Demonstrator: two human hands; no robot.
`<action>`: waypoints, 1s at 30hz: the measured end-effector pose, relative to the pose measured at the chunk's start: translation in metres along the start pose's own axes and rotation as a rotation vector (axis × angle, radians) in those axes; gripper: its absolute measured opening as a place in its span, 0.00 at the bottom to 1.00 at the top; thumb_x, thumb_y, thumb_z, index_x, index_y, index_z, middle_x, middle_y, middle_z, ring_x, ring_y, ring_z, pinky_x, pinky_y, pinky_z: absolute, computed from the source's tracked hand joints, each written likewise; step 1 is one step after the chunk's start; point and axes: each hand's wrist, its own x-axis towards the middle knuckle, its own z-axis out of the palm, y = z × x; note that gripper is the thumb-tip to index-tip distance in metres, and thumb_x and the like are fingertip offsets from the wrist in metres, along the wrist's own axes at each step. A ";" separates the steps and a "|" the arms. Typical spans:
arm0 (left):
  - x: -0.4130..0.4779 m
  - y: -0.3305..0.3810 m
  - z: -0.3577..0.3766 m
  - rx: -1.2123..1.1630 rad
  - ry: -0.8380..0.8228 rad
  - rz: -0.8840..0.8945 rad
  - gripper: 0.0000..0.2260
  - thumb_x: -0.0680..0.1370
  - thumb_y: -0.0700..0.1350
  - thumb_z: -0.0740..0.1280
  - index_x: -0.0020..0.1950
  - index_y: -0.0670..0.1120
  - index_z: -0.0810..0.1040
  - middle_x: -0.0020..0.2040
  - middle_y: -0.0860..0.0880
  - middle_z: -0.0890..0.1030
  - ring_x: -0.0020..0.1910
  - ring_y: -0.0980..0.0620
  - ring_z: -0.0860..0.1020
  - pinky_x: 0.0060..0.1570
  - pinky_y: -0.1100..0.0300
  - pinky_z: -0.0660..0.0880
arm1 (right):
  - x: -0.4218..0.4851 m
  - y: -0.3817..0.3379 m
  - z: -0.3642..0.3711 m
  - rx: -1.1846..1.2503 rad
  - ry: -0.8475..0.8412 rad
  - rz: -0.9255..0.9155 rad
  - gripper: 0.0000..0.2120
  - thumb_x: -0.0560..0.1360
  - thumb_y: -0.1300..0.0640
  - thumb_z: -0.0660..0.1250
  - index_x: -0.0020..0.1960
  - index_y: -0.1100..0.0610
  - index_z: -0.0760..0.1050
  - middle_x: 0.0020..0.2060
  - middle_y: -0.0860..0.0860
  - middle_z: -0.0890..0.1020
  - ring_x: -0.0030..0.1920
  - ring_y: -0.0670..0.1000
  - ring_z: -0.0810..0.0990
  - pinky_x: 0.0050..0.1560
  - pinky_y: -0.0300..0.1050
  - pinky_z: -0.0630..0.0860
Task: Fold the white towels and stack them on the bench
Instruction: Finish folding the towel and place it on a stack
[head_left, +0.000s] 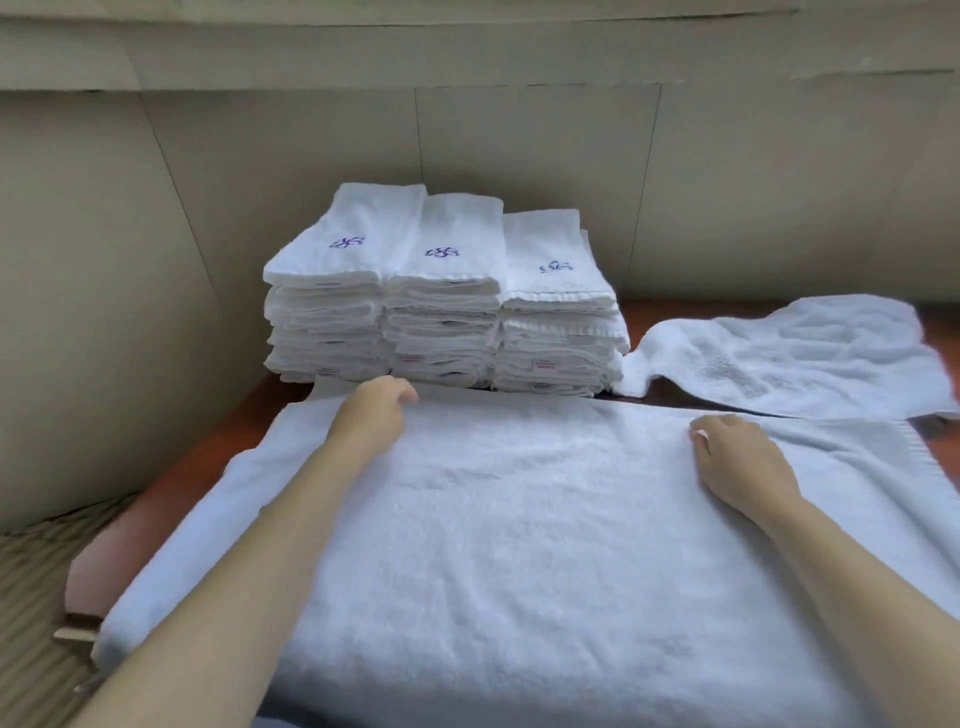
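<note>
A large white towel (519, 545) lies spread flat over the reddish-brown bench (208, 457), right in front of me. My left hand (374, 410) sits at the towel's far edge on the left, its fingers curled over that edge. Further right along the same far edge, my right hand (737, 462) has its fingers curled into the cloth. Behind the towel, three stacks of folded white towels (441, 312) with purple embroidery on top stand side by side against the wall.
A loose, crumpled white towel (805, 358) lies on the bench to the right of the stacks. A beige panelled wall (519, 145) closes off the back and left. A pink pad (98, 566) juts out at the bench's left end, above striped flooring (31, 597).
</note>
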 end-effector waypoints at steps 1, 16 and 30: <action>0.011 0.003 0.005 0.035 -0.051 0.031 0.21 0.76 0.29 0.55 0.64 0.44 0.76 0.65 0.45 0.75 0.63 0.45 0.73 0.61 0.52 0.70 | 0.004 0.010 0.001 0.028 0.007 0.012 0.14 0.81 0.56 0.54 0.62 0.58 0.74 0.62 0.57 0.75 0.62 0.60 0.71 0.58 0.51 0.68; 0.058 0.014 -0.018 0.436 -0.609 0.004 0.21 0.68 0.33 0.62 0.60 0.46 0.73 0.53 0.45 0.77 0.46 0.46 0.77 0.38 0.57 0.75 | 0.046 0.022 -0.023 -0.068 -0.211 0.035 0.15 0.68 0.63 0.60 0.51 0.47 0.72 0.48 0.48 0.77 0.51 0.54 0.71 0.56 0.51 0.62; 0.041 -0.040 -0.090 0.581 0.045 -0.265 0.08 0.75 0.39 0.62 0.50 0.44 0.79 0.52 0.42 0.77 0.53 0.39 0.77 0.45 0.53 0.73 | 0.054 0.010 -0.060 0.182 0.280 0.224 0.04 0.76 0.64 0.57 0.50 0.65 0.67 0.47 0.68 0.77 0.47 0.65 0.73 0.40 0.50 0.64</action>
